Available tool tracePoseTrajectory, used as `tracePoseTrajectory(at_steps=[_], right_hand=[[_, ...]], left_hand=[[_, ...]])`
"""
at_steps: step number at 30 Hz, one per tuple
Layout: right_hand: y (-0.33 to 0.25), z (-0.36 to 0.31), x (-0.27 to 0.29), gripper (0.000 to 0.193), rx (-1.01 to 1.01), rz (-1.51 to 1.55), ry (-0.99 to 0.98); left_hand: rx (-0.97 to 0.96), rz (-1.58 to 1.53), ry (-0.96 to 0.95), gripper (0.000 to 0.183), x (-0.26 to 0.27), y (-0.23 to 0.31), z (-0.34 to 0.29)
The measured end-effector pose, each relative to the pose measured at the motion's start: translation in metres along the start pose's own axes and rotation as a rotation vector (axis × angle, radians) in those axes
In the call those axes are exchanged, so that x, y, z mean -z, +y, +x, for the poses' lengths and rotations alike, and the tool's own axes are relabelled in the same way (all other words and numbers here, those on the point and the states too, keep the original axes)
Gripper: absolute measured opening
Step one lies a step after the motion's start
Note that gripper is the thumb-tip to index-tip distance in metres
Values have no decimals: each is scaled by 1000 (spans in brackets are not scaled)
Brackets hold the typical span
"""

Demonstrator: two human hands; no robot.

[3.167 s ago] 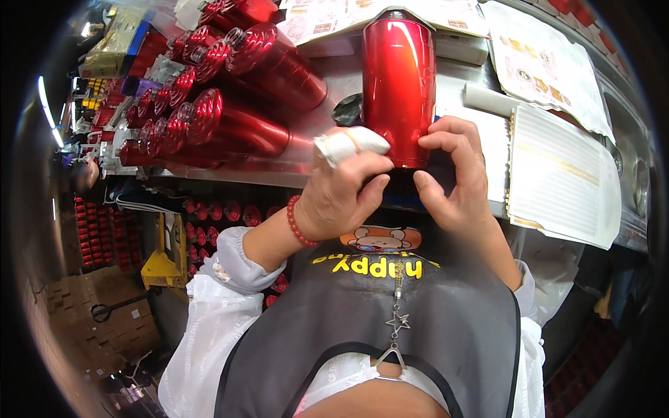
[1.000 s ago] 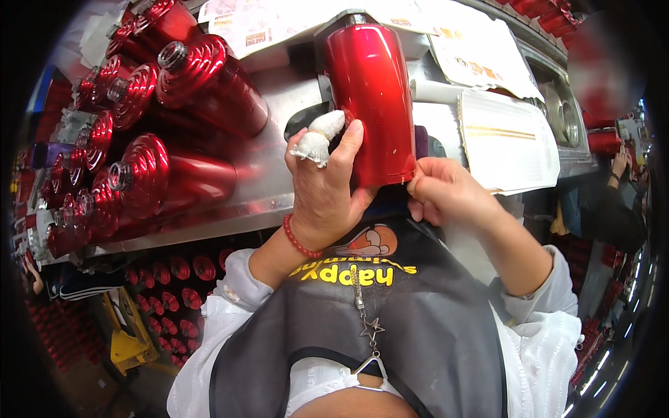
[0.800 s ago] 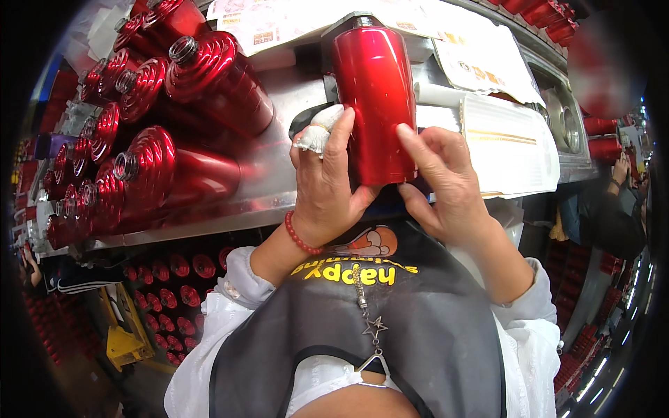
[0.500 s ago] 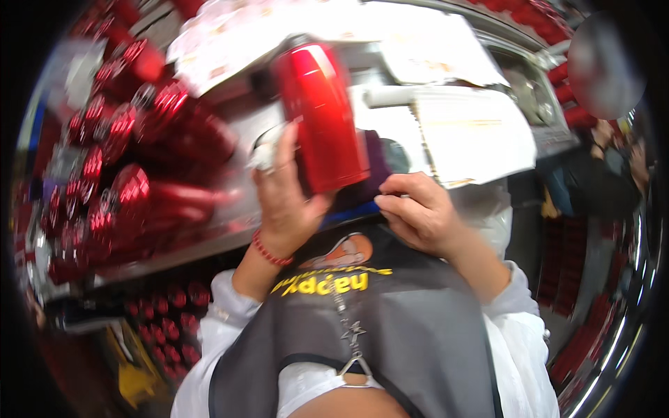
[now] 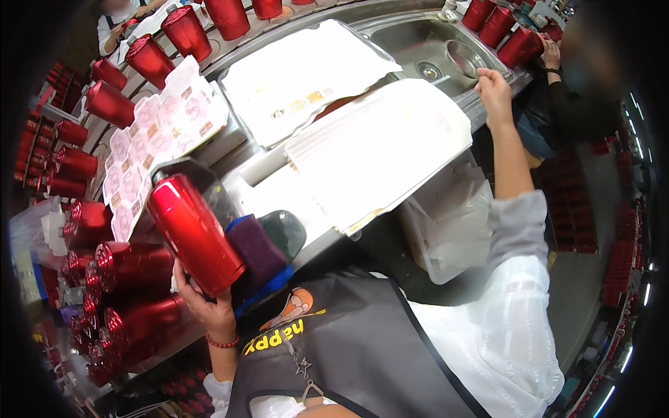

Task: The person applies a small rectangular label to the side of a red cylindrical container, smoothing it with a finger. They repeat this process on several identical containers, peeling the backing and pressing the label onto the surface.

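Left hand (image 5: pixel 209 306): grip closed around the base end of a red bottle (image 5: pixel 195 233), thumb and fingers along its near side. The bottle lies aslant at the left part of the worktop (image 5: pixel 322 246), base toward the person, neck pointing away to the left. Beaded bracelet on that wrist.

Right hand (image 5: pixel 495 97): well apart from the bottle, arm stretched out by the near rim of the sink (image 5: pixel 380 35), fingers curled in. From here I cannot tell whether the grip has anything in it. A metal bowl (image 5: pixel 463 59) sits in the sink, near that hand.

Just beside the bottle: purple cloth (image 5: pixel 256 245) and a dark green piece (image 5: pixel 284 233). Between the bottle and the right hand, white sheets (image 5: pixel 390 146). More red bottles (image 5: pixel 143 265) crowd the left. Far right, a co-worker's hand (image 5: pixel 550 54) touches another bottle.
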State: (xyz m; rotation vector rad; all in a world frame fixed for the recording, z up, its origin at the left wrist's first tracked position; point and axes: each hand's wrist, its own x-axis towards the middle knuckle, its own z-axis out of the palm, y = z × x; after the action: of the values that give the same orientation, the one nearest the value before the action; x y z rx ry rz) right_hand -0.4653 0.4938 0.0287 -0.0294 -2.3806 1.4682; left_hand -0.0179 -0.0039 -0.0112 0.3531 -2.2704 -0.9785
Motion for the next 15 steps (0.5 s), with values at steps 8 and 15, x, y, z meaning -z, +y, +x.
tracePoseTrajectory(at_steps=[8,15], right_hand=[[100,176,-5,39,203,-1031,-342],[114,170,-38,25,256,-1423,-403]], left_hand=[[25,216,26,86,13,-22,-23],[24,300,1,87,20,-23,-28]])
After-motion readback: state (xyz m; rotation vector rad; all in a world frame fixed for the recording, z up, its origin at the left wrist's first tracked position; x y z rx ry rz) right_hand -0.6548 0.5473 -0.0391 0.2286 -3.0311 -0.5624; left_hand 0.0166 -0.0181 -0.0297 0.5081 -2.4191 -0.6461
